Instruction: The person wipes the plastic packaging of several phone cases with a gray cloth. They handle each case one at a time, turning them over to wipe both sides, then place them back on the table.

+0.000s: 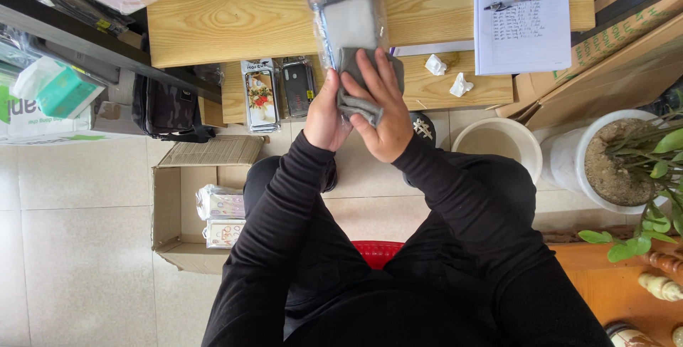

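A: What is the person working on?

B: The person is holding a clear plastic bag [350, 12] with a grey phone case [359, 69] partly in it, above the wooden desk [213, 27], at about twelve o'clock from the body. The left hand [326, 116] is gripping the bag's lower left edge; its fingers are hidden behind the case, so how tightly they are closing cannot be told. The right hand [380, 108] is lying flat over the case's lower end, fingers [376, 69] spread and pressing, not curled.

A: How is that best handled?

B: Probably the left hand is doing well by keeping the bag's mouth taut while the right palm is guiding the case squarely, so no corner is snagging the film.

A: Anything nearby?

B: Packaged cases [277, 91] are lying at ten o'clock of the hands, a cardboard box [167, 197] at eight o'clock, and a notepad with pen [523, 16] at two o'clock.
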